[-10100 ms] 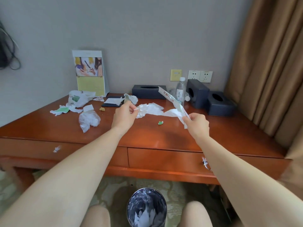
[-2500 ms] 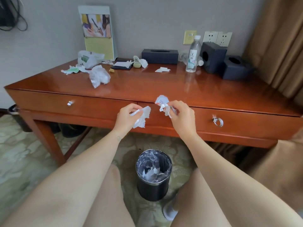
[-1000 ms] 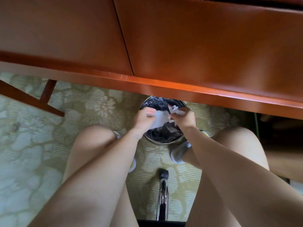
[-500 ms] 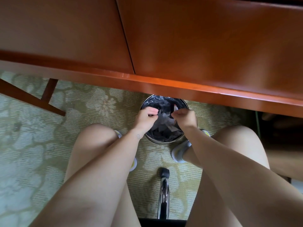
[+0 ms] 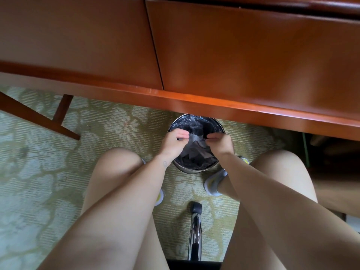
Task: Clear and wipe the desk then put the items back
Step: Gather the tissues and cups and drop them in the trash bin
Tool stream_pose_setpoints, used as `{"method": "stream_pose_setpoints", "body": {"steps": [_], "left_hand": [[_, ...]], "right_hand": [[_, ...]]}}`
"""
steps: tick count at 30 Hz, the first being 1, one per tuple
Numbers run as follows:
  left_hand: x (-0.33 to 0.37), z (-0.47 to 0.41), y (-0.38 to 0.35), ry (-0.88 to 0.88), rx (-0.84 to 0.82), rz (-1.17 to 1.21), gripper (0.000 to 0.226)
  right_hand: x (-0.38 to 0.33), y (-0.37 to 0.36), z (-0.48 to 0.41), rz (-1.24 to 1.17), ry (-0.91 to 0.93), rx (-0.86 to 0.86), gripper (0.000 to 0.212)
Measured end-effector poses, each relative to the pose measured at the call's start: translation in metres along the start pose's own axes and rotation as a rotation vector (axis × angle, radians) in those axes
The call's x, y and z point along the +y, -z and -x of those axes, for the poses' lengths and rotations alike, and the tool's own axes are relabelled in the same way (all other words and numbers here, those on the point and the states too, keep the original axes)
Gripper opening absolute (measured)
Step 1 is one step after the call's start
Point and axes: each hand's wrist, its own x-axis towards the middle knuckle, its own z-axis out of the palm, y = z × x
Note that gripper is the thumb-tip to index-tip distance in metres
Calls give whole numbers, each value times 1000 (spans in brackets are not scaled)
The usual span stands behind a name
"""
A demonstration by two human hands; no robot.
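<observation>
Reddish-brown polished wooden desk [image 5: 243, 55] fills our upper view; below its edge stands the round metal wastebin with a black liner [image 5: 194, 169], crumpled white paper scraps [image 5: 194, 142] inside. Our left hand [image 5: 172, 144] and right hand [image 5: 220, 143] hover over it, fingers loosely curled, grasping nothing.

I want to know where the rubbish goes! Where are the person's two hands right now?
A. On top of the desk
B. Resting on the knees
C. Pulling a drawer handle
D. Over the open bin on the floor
D: the left hand and the right hand are both over the mouth of the round bin, which stands on the carpet below the desk edge, with crumpled paper inside.
</observation>
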Motion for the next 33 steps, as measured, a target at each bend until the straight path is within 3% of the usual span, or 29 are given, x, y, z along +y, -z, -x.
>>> {"method": "stream_pose_setpoints", "body": {"steps": [19, 29, 33], "left_hand": [[31, 63, 42, -157, -27, -114, 24], [89, 146, 85, -397, -28, -285, 16], [126, 184, 107, -568, 71, -359, 16]], "right_hand": [[-22, 23, 79, 113, 182, -103, 21], [-74, 67, 168, 296, 515, -201, 18], [-104, 99, 213, 335, 692, -217, 22]]}}
